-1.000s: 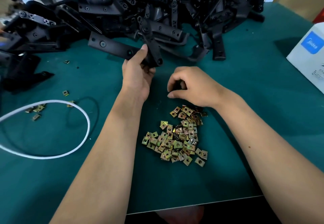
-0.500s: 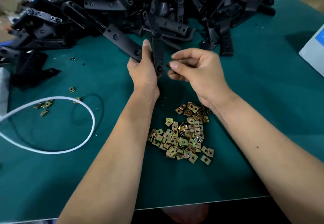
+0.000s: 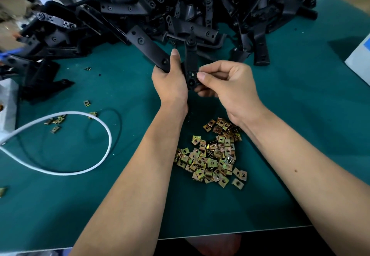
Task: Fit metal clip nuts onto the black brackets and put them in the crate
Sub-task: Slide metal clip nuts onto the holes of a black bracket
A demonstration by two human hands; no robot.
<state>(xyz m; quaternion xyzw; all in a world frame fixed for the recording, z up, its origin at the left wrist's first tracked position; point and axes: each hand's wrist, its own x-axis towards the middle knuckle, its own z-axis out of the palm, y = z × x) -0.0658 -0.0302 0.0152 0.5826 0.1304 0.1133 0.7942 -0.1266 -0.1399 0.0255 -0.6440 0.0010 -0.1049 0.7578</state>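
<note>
Fitting a clip nut at centre frame: the left hand (image 3: 170, 81) grips a black, flat, two-armed hinged metal bracket (image 3: 190, 63) at its lower end, thumb laid up the arm that runs toward the upper left. The right hand (image 3: 226, 84) has thumb and curled fingers pinched against the lower tip of the upright arm, presumably on a nut (the nut itself is hidden, so this is a judgement). To do the step well, the nut should probably slide squarely over the bracket's edge until its threaded hole lines up with the bracket's hole, the left hand bracing against the push. Loose stock: a pile of small, square, brass-coloured metal clip nuts (image 3: 212, 155) lies lower centre on the green worktop (image 3: 300, 135); a heap of black brackets (image 3: 180, 9) fills the top. No crate is visible.
</note>
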